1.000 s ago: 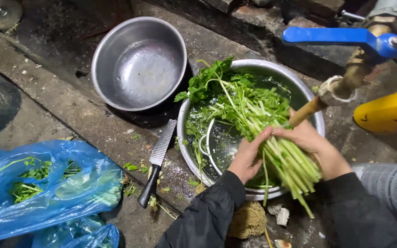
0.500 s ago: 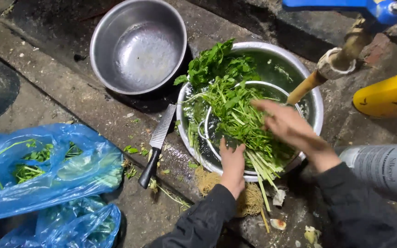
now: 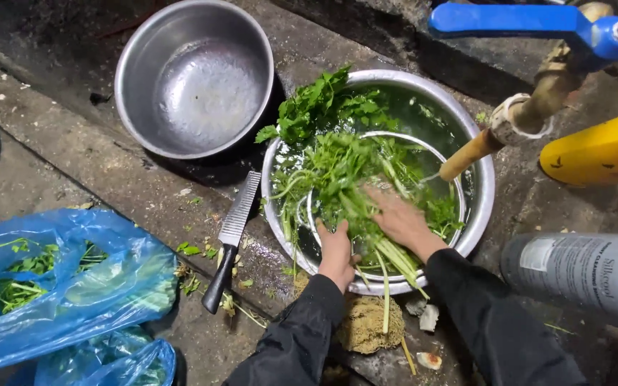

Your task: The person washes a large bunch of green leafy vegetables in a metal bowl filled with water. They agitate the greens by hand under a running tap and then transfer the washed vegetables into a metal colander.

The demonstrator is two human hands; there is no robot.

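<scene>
Leafy green herb bunch (image 3: 337, 171) pressed into water-filled round steel basin (image 3: 482, 187) for rinsing; left hand (image 3: 336, 246) gripping stems at basin's near rim, right hand (image 3: 400, 218) spread flat over them. Black-handled knife (image 3: 232, 239) parked left of basin.

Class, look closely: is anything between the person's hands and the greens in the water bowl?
Nothing visible. The left hand and right hand already rest on the greens inside the bowl.

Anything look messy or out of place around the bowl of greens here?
Yes: leaf scraps lie scattered on the wet ground beside the knife, and some stems of the greens hang over the bowl's rim.
</scene>
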